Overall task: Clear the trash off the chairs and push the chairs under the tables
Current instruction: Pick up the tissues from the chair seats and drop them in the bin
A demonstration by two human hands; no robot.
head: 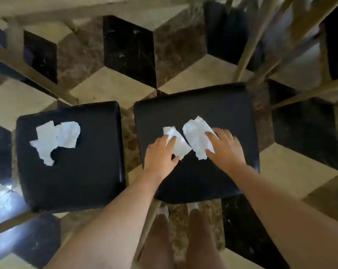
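**Head view: both hands on paper scraps, right-hand chair seat**

Head camera looks straight down. Floor [113, 78] fills the frame: a cube pattern of black, brown and cream tiles. Pale table or chair legs [247, 51] cross the top, from 11 to 2 o'clock; too blurred to say which.

Two black padded chair seats sit side by side, apart, with a strip of floor between them.

- Right chair seat [212, 105]: centre to 3 o'clock, the larger in frame. Both forearms reach over its near edge.
- Left chair seat [73, 171]: at 9 o'clock, no hand on it.

Hands, both on the right seat:
- Left hand [160, 154]: palm down, fingers spread, fingertips pressing the left crumpled paper [178, 144]. Not closed round it; thumb at the paper's lower edge.
- Right hand [226, 146]: palm down, fingers spread over the right crumpled paper [196, 136], thumb at its lower corner. Resting on it, not lifting.

The two papers lie just beside each other near the seat's middle, nearly touching.

A flat torn paper scrap [53, 140] lies on the left seat, toward its 10 o'clock corner, well apart from both hands.

Bare legs and white shoes [192, 206] show at 6 o'clock, behind the right seat.
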